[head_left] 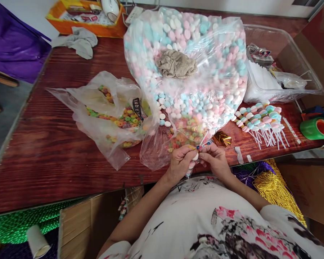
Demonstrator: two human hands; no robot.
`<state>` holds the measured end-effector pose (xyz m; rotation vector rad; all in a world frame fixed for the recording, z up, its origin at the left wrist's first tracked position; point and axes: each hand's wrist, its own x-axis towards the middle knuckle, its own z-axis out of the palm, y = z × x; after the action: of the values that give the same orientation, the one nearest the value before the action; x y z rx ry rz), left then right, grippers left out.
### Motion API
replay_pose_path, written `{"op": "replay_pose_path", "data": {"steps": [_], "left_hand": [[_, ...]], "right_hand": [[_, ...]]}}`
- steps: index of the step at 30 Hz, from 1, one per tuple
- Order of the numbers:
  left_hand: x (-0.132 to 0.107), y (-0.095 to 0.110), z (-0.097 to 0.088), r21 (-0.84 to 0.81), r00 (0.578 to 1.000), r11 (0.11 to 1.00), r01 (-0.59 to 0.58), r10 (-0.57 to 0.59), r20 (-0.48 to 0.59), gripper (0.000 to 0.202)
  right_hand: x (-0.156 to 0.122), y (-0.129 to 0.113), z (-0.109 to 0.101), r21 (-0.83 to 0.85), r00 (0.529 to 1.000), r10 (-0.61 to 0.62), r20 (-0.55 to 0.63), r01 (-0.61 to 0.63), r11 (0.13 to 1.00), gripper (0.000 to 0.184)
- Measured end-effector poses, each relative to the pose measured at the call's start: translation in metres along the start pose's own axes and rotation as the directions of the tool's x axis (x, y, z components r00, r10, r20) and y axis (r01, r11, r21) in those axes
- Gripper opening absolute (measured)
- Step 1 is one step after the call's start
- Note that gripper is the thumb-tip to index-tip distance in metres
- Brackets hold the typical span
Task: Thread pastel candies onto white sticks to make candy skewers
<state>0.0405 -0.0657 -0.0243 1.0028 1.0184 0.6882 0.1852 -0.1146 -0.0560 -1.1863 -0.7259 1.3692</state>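
Close to my body, at the table's front edge, both hands are closed on a short strand of pastel candies (191,165). My left hand (181,161) pinches it from the left, thumb and fingertips together. My right hand (215,160) pinches the same strand from the right, close to a small printed label (205,144) and a thin white stick or cord end. Fingers hide part of the strand. Just beyond them, a clear bag holds fruit-coloured ring candies (187,133). Behind it lies a large clear bag of pink, blue and white candies (183,32), with a crumpled brown cloth (176,64) on top.
On the left lies an open bag of coloured rings (121,120). To the right are finished-looking candy strands (259,117) with white ends, green tape (316,128) and a clear plastic bin (286,95). An orange box (86,27) stands at the back left. Gold beads (275,190) hang below the edge.
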Motion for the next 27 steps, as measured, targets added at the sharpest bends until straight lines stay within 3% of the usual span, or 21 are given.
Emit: {"op": "replay_pose_path", "data": {"steps": [2, 4, 6, 7, 8, 9, 11, 13, 14, 16, 17, 22, 25, 26, 27], "left_hand": [[-0.001, 0.010, -0.001, 0.115, 0.992, 0.986, -0.117, 0.110, 0.066, 0.027], [-0.002, 0.022, -0.003, 0.208, 0.972, 0.959, -0.191, 0.155, 0.176, 0.029], [-0.004, 0.034, -0.006, 0.242, 0.954, 0.957, -0.162, 0.089, 0.287, 0.030], [-0.005, 0.039, -0.008, 0.247, 0.943, 0.964, -0.099, 0.011, 0.333, 0.028], [-0.005, 0.043, -0.010, 0.254, 0.927, 0.967, -0.011, -0.085, 0.365, 0.026], [-0.006, 0.045, -0.011, 0.265, 0.903, 0.960, 0.091, -0.192, 0.385, 0.023], [-0.007, 0.048, -0.013, 0.276, 0.824, 0.916, 0.290, -0.385, 0.416, 0.014], [-0.006, 0.048, -0.013, 0.252, 0.734, 0.863, 0.437, -0.505, 0.455, 0.007], [-0.005, 0.048, -0.013, 0.238, 0.693, 0.840, 0.488, -0.538, 0.479, 0.004], [-0.003, 0.048, -0.013, 0.229, 0.637, 0.808, 0.543, -0.574, 0.515, 0.001], [-0.002, 0.049, -0.014, 0.241, 0.618, 0.798, 0.553, -0.586, 0.524, 0.003], [-0.001, 0.058, -0.014, 0.362, 0.536, 0.801, 0.477, -0.591, 0.602, 0.001], [0.000, 0.059, -0.014, 0.444, 0.485, 0.806, 0.391, -0.590, 0.645, 0.005], [0.001, 0.060, -0.015, 0.463, 0.505, 0.810, 0.360, -0.586, 0.633, 0.008], [0.005, 0.061, -0.018, 0.463, 0.564, 0.825, 0.324, -0.561, 0.606, 0.012]], "right_hand": [[0.007, -0.003, -0.006, 0.066, 0.990, 0.091, 0.106, -0.098, 0.993, 0.028], [0.015, -0.011, -0.015, 0.030, 0.946, 0.124, 0.300, -0.139, 0.990, 0.033], [0.021, -0.023, -0.023, -0.127, 0.864, 0.088, 0.496, -0.028, 0.991, 0.034], [0.021, -0.031, -0.025, -0.228, 0.819, 0.032, 0.573, 0.122, 0.966, 0.031], [0.020, -0.039, -0.027, -0.316, 0.763, -0.050, 0.645, 0.325, 0.891, 0.026], [0.018, -0.047, -0.028, -0.375, 0.686, -0.141, 0.714, 0.545, 0.750, 0.021], [0.010, -0.060, -0.028, -0.371, 0.467, -0.269, 0.842, 0.864, 0.340, 0.014], [0.001, -0.069, -0.026, -0.254, 0.241, -0.317, 0.917, 0.967, 0.000, 0.017], [-0.001, -0.072, -0.025, -0.195, 0.154, -0.323, 0.934, 0.976, -0.097, 0.018], [-0.004, -0.073, -0.023, -0.101, 0.037, -0.338, 0.940, 0.980, -0.173, 0.019], [-0.003, -0.073, -0.021, -0.070, 0.006, -0.345, 0.939, 0.982, -0.175, 0.020], [0.004, -0.066, -0.016, 0.005, -0.061, -0.336, 0.940, 0.986, -0.167, 0.015], [0.007, -0.068, -0.012, 0.018, -0.076, -0.310, 0.948, 0.983, -0.184, 0.010], [0.007, -0.070, -0.011, 0.007, -0.064, -0.305, 0.950, 0.983, -0.185, 0.010], [0.006, -0.073, -0.009, -0.014, -0.043, -0.303, 0.952, 0.983, -0.186, 0.010]]}}
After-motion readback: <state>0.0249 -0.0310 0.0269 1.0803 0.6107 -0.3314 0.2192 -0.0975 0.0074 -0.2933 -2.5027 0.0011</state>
